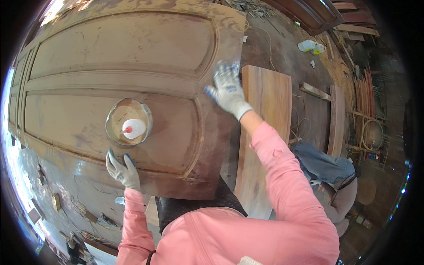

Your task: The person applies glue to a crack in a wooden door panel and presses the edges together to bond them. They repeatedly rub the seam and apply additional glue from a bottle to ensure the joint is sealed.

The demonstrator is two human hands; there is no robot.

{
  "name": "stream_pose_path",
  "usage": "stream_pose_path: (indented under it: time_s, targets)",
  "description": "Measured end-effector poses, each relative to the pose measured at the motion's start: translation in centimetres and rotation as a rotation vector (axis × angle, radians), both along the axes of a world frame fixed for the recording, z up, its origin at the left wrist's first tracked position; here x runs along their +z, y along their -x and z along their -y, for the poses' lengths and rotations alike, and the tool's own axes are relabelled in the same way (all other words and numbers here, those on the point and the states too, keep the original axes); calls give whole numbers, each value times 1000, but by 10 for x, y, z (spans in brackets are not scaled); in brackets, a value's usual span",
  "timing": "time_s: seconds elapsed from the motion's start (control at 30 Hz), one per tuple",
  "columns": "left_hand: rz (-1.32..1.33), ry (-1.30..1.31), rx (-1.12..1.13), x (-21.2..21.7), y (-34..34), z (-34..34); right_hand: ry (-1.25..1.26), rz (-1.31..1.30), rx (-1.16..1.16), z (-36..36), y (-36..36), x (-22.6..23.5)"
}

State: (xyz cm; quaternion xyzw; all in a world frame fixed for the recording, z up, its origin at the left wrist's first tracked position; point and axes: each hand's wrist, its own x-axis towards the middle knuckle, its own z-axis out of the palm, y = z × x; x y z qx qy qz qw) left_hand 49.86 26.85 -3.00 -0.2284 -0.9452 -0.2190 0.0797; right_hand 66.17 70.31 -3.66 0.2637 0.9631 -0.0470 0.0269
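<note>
A large brown wooden door [117, 46] with raised panels lies flat before me, dusty and smeared. On its lower panel stands a round tub [115, 114] with a white bottle [136, 128] with a red tip inside it. My left hand [123, 174], in a white glove with blue fingertips, is just below the tub near the door's near edge, its thumb and fingers apart and holding nothing. My gloved right hand [229, 89] lies stretched over the door's right end, fingers out and slightly blurred; I see nothing in it.
A thick wooden plank [266, 128] lies right of the door. Further right is another board [336, 119], with a person [329, 170] in blue-grey clothing bent low nearby. Plastic jugs [310, 46] and a dark panelled door [311, 15] are at the back right. Wood blocks [56, 202] litter the left floor.
</note>
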Motion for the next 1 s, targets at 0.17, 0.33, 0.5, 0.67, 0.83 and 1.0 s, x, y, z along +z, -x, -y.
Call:
stream_pose_path:
  time_s: [0.17, 0.33, 0.5, 0.67, 0.83, 1.0]
  targets:
    - [16, 32, 222, -11, -92, -8, 112, -186, 91, -36, -3, 12]
    - [-59, 234, 245, -22, -113, -24, -105, -141, -195, -175, 36, -11]
    - [-88, 284, 276, -23, -115, -27, -131, -48, -318, -242, 75, -8]
    - [-103, 309, 266, -22, -117, -28, -120, -73, -147, -253, 81, -14]
    - [-69, 361, 280, -23, -118, -22, -150, -108, 124, -236, 47, -11]
    - [-70, 378, 260, -28, -114, -20, -140, -124, 128, -239, 66, -11]
